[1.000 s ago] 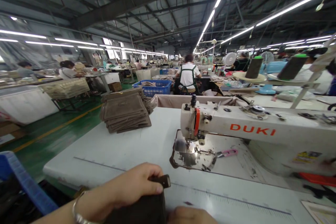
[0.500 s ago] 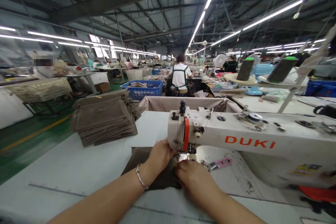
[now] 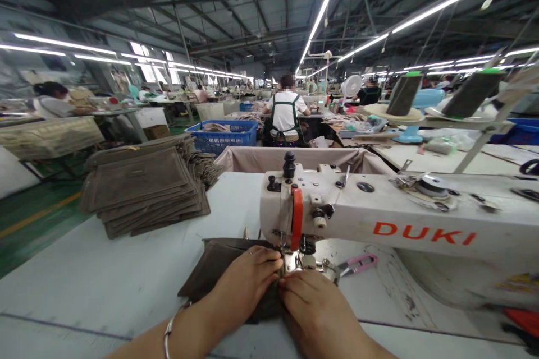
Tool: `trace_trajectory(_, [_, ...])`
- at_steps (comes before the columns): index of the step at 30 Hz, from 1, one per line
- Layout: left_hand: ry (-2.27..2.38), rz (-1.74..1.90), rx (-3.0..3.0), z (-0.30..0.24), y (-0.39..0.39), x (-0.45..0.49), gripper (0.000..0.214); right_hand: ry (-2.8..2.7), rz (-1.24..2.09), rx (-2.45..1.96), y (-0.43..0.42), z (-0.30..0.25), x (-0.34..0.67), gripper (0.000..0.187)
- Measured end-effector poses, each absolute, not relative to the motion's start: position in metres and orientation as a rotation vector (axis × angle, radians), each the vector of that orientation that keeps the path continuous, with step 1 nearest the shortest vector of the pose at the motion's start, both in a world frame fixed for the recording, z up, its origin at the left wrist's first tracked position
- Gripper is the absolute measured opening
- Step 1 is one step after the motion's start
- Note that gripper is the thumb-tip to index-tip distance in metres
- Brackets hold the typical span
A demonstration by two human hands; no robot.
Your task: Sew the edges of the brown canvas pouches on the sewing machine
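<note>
A dark grey-brown fabric piece lies on the pale sewing table, its right edge by the needle area of a white sewing machine. My left hand rests over this piece, fingers closed along its edge beside the presser foot. Close by, my right hand grips the same edge just in front of the foot, with curled fingers. The fingertips of both hands nearly meet. Pink-handled thread snips lie on the machine bed, right of the foot.
At the left stands a tall stack of similar fabric pieces. Behind the machine is a cloth-lined bin, with a blue crate beyond. Thread cones stand at right. A person in a green apron sits ahead.
My left hand has come back from beside the machine head and now lies lower on the fabric. My right hand stays at the edge. The view has shifted slightly.
</note>
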State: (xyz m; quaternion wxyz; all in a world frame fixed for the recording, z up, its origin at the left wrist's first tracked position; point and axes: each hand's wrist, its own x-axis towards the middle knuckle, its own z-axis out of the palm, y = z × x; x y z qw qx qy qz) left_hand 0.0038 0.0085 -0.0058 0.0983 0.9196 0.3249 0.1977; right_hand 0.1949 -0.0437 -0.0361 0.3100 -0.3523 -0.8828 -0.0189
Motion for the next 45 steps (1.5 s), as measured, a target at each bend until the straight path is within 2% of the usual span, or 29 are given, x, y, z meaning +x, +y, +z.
trace_trajectory(15, [0.894, 0.584, 2.749, 0.008, 0.004, 0.004, 0.025, -2.372, -0.123, -0.866, -0.045, -0.034, 0.194, 0.012])
trace_trajectory(24, [0.904, 0.580, 2.753, 0.003, 0.009, 0.005, 0.025, -2.397, -0.039, -0.981, -0.046, -0.025, 0.194, 0.015])
trace_trajectory(29, [0.859, 0.561, 2.671, 0.003, 0.010, 0.002, 0.024, -2.434, 0.016, -0.941, -0.046, -0.033, 0.192, 0.010])
trace_trajectory(33, [0.872, 0.489, 2.627, 0.010, 0.006, -0.006, 0.032, -2.406, 0.308, -0.978, -0.047, -0.006, 0.206, 0.022])
trace_trajectory(36, [0.815, 0.357, 2.671, 0.016, -0.003, -0.015, 0.078, -2.387, 0.621, -1.056, -0.050, 0.029, 0.232, 0.041])
trace_trajectory(37, [0.786, 0.313, 2.698, 0.018, -0.006, -0.017, 0.082, -2.390, 0.684, -1.086, -0.050, 0.038, 0.241, 0.050])
trace_trajectory(40, [0.727, 0.265, 2.757, 0.022, -0.016, -0.020, 0.058, -2.396, 0.781, -1.199, -0.046, 0.044, 0.260, 0.061])
trace_trajectory(45, [0.767, 0.365, 2.731, 0.019, -0.021, -0.018, 0.063, -2.066, 0.541, -1.645, -0.031, 0.013, 0.254, 0.024])
